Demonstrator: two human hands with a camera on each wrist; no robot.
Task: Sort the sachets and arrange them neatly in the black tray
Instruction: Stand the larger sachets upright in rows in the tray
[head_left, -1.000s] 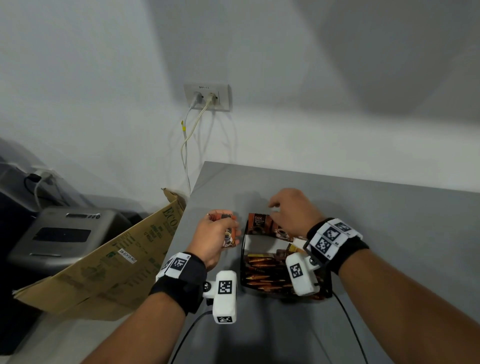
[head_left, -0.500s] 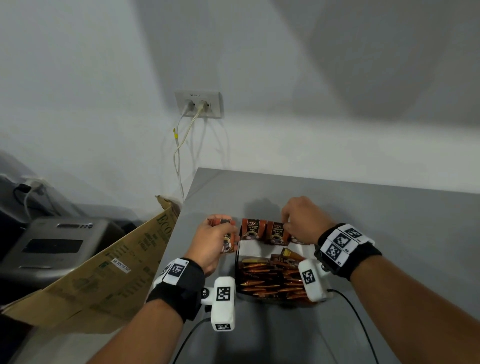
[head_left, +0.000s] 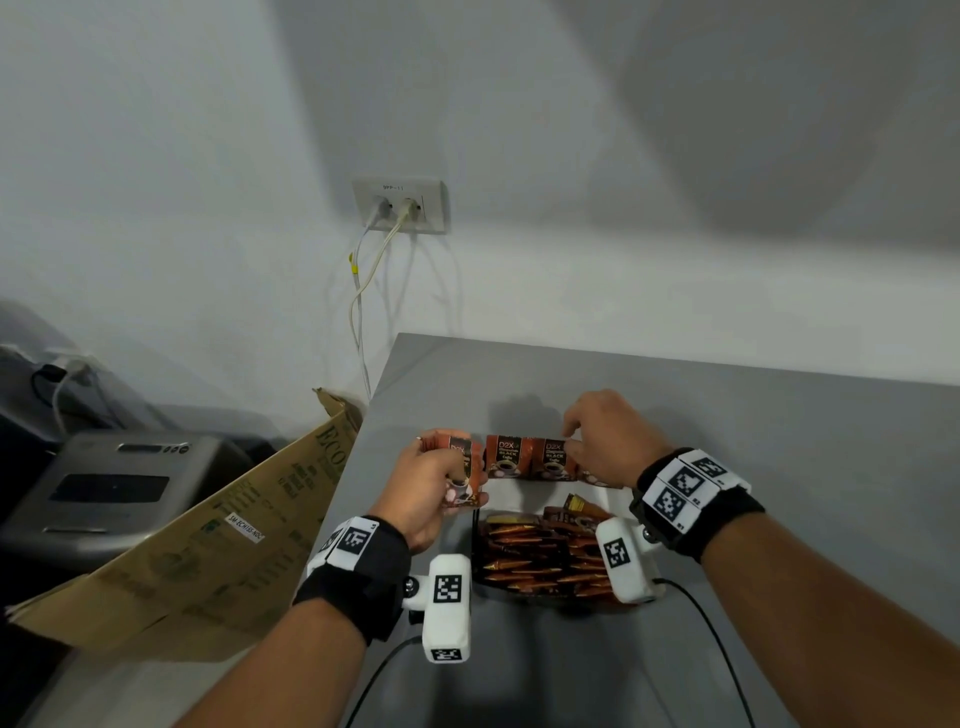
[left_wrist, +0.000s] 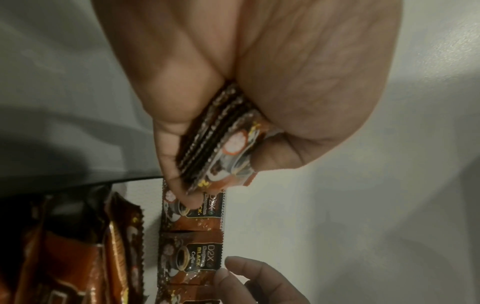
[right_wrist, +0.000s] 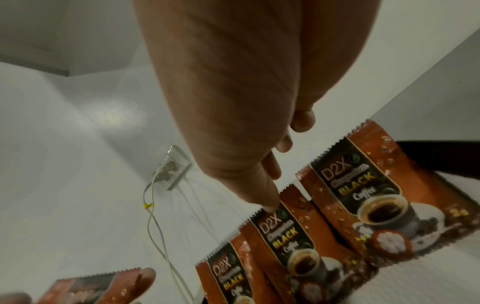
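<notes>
A black tray (head_left: 475, 540) sits on the grey table, its near part filled with gold-brown stick sachets (head_left: 535, 564). Orange D2X black coffee sachets (head_left: 507, 457) stand side by side along its far end; three show in the right wrist view (right_wrist: 285, 236). My right hand (head_left: 608, 441) is over the row's right part, thumb and forefinger pinching the top edge of a coffee sachet (head_left: 554, 459). The thumb tip (right_wrist: 270, 205) touches that sachet's top corner. Just left of the tray, my left hand (head_left: 431, 488) pinches a stack of several coffee sachets (left_wrist: 221, 139).
A cardboard flap (head_left: 208, 545) leans against the table's left edge, with a grey machine (head_left: 119, 488) beyond it. A wall socket (head_left: 400, 205) with white cables hangs behind the table. Bare table surface (head_left: 779, 467) lies to the right of the tray.
My right hand has shifted rightward along the standing row, uncovering the sachets on its left. The left hand keeps its stack in about the same place.
</notes>
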